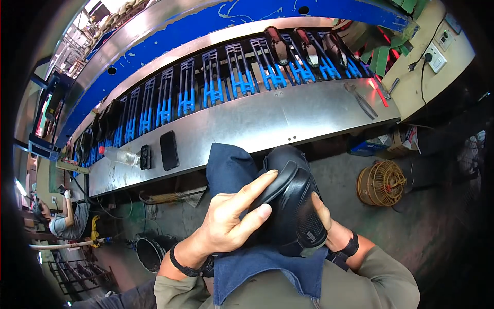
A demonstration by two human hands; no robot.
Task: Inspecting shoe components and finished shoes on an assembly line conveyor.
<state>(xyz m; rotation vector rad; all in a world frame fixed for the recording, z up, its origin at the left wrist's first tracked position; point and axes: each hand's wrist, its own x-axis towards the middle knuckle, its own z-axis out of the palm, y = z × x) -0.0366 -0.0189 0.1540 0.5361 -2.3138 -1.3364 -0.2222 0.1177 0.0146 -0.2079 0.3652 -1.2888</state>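
As the black shoe (307,213) is over the person's knees (231,162), the right hand (332,226) grips its side, seemingly for steadiness; the left hand (226,221) pinches a black sole (280,185) alongside, probably for easy viewing.

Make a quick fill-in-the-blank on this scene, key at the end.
1. The left hand and right hand hold a shoe coloured ____.
2. The clear plastic bottle on the metal bench has a ____ cap.
3. That bottle lies to the ____ of the black smartphone.
4. A pincer-like tool lies near the bench's ____ end.

Missing words: black; red; left; right.
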